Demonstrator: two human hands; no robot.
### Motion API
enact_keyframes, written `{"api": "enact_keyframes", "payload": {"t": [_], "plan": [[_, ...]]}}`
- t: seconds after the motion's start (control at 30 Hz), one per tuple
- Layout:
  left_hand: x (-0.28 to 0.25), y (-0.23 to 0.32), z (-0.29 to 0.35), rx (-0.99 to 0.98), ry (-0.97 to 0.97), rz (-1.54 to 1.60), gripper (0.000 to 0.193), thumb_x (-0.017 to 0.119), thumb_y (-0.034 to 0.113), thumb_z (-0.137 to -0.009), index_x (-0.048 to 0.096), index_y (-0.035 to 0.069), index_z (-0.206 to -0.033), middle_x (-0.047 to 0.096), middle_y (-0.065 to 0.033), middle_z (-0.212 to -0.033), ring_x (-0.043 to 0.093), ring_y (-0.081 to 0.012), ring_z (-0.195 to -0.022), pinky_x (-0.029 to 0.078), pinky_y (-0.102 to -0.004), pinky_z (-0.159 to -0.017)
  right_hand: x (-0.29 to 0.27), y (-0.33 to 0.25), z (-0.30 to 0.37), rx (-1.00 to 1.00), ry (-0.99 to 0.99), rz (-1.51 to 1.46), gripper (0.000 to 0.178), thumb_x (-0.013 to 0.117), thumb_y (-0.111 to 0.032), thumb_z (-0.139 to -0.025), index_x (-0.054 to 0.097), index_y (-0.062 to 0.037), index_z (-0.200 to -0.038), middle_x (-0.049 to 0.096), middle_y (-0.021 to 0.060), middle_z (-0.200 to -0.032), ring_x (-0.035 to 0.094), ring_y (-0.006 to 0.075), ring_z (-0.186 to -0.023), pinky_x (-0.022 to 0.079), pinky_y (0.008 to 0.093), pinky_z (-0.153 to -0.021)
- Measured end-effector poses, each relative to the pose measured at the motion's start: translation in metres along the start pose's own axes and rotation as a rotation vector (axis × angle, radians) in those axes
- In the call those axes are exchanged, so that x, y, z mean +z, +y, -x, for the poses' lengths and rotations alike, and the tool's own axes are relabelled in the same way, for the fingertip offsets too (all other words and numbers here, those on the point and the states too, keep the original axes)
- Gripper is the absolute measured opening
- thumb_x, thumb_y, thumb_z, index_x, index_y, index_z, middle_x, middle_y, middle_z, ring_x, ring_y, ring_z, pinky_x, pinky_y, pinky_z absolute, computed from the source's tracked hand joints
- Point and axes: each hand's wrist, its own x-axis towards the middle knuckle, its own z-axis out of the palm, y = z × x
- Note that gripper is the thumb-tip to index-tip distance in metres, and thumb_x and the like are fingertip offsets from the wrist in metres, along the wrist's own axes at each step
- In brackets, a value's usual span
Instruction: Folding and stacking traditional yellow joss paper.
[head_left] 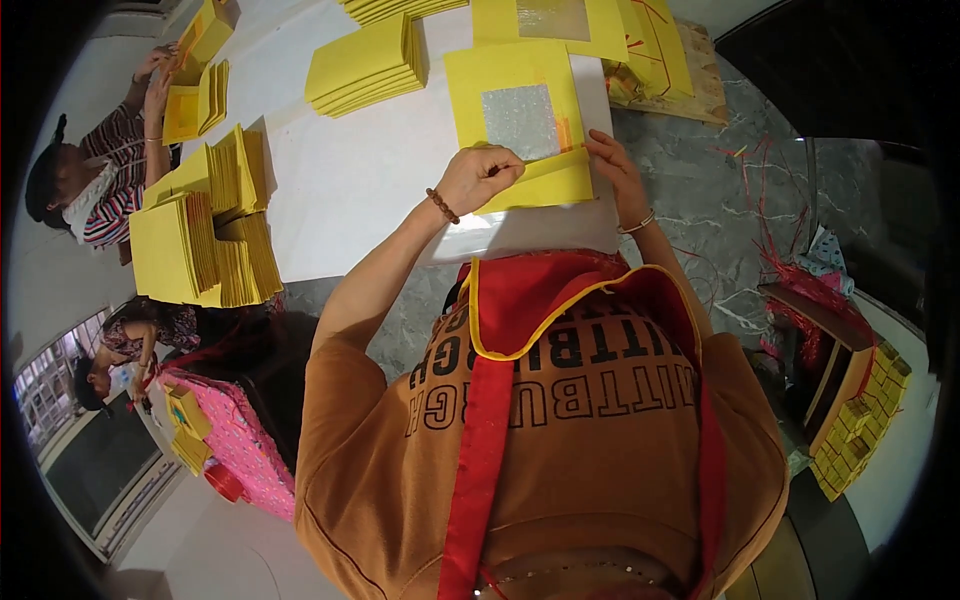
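A sheet of yellow joss paper (465, 90) with a silver square and an orange patch lies in front of me at the table's near right corner. Its near edge is folded up into a narrow flap. My left hand (482, 178), wearing a brown beaded bracelet, is closed and pinches this flap at its left part. At the sheet's right edge is my right hand (620, 175), fingers stretched out and apart, the tips beside the flap's right end. Whether those fingertips touch the paper I cannot tell.
Yellow paper stacks (365, 65) stand on the white table (340, 190), with more folded yellow pieces (200, 235) at its left end. One person (110, 190) works at the far left, another (130, 345) behind a pink-covered table (240, 430). Red string (765, 215) litters the right-hand floor.
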Motion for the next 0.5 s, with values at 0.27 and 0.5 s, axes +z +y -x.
{"api": "enact_keyframes", "payload": {"t": [0.27,0.5], "plan": [[-0.001,-0.003,-0.001,0.059,-0.034,-0.074,0.017,0.055,0.016,-0.079,0.063,0.001,-0.082,0.063,-0.0097,-0.077,0.057,-0.0227,-0.073,0.045,-0.0327,-0.067,-0.002,0.022,0.011,0.1,-0.028,-0.218,0.035,0.05,-0.003,-0.08,0.054,-0.0032,-0.115,0.046,0.007,-0.122,0.046,0.0173,-0.111,0.035,0.0279,-0.094],[0.001,-0.002,0.002,0.067,-0.041,-0.137,0.017,0.055,0.015,-0.079,0.063,0.003,-0.087,0.062,-0.0109,-0.078,0.057,-0.0252,-0.076,0.046,-0.0338,-0.069,0.002,0.017,0.01,0.078,-0.009,-0.165,0.034,0.05,-0.002,-0.081,0.054,-0.0046,-0.115,0.047,0.0057,-0.121,0.048,0.0154,-0.108,0.039,0.0262,-0.09]]}}
